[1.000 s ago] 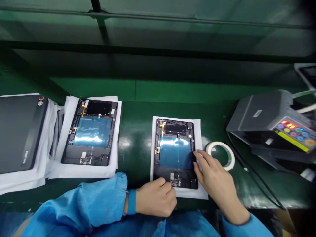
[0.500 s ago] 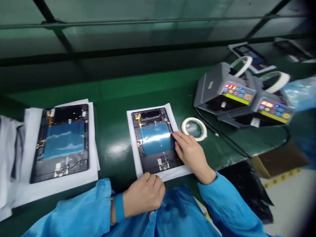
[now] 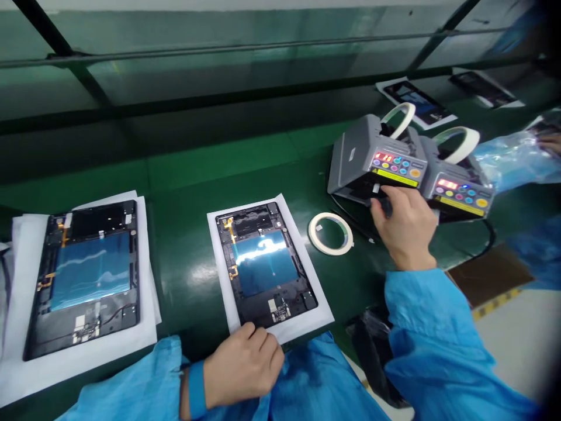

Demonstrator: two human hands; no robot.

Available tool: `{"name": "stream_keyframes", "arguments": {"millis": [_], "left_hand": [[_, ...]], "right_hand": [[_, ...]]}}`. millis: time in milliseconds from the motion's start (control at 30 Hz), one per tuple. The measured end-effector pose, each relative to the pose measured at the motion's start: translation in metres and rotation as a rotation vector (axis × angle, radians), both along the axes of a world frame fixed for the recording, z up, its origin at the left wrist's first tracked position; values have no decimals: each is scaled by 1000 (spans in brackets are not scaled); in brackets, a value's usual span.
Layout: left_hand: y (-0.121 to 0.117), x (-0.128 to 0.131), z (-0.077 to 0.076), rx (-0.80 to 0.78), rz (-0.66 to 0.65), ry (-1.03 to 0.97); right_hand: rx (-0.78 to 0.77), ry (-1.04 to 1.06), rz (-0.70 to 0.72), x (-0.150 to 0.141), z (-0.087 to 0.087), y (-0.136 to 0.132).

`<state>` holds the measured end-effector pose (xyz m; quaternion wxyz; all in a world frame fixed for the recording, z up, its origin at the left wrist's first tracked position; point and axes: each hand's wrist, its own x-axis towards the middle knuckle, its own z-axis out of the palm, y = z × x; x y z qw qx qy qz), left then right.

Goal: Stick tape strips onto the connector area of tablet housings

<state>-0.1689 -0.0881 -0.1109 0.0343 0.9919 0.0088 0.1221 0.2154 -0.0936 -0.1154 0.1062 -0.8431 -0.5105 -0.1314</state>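
My left hand (image 3: 245,368) is curled closed at the near edge of a tablet with its inside exposed (image 3: 267,266); its palm side is hidden. That tablet has a blue-filmed battery and lies on white sheeting (image 3: 322,310). My right hand (image 3: 405,225) is at the front of the left tape dispenser (image 3: 357,155), its thumb and forefinger bent around something small and dark that I cannot make out. A short white tape end (image 3: 376,188) sticks out just by the forefinger tip. Between tablet and dispenser lies a roll of cream tape (image 3: 312,234).
Another opened tablet (image 3: 87,269) lies on white sheets at the left. A second tape dispenser (image 3: 460,181) adjoins the first. More tablets (image 3: 416,102) are at the back right. At the far right another person's hand (image 3: 551,143) touches clear plastic (image 3: 504,158). A cable (image 3: 355,222) crosses the table.
My right hand has left the tablet's right edge and moved right and up to the left dispenser. The left hand stays at the tablet's near edge. The view has shifted right.
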Motion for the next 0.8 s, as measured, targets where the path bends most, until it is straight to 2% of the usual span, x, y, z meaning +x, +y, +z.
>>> {"name": "stream_keyframes", "arguments": {"millis": [133, 267, 333, 433, 500, 567, 700, 800], "left_hand": [[-1, 0, -1, -36, -9, 7], [-1, 0, -2, -96, -5, -42], [2, 0, -2, -131, 7, -83], [11, 3, 0, -185, 54, -131], [20, 8, 5, -213, 100, -138], [31, 17, 13, -220, 152, -125], [57, 46, 29, -153, 288, -33], [80, 73, 33, -17, 344, 21]], "right_hand": [[-21, 7, -8, 2, 2, 2], [-28, 22, 22, -9, 18, -3], [-1, 83, 136, -25, 28, -5], [36, 284, 512, -54, 34, 3], [7, 386, 745, -72, 29, 16], [-50, 412, 851, -82, 18, 34], [-108, 454, 834, -83, -5, 62], [-17, 565, 748, -78, -11, 67]]}}
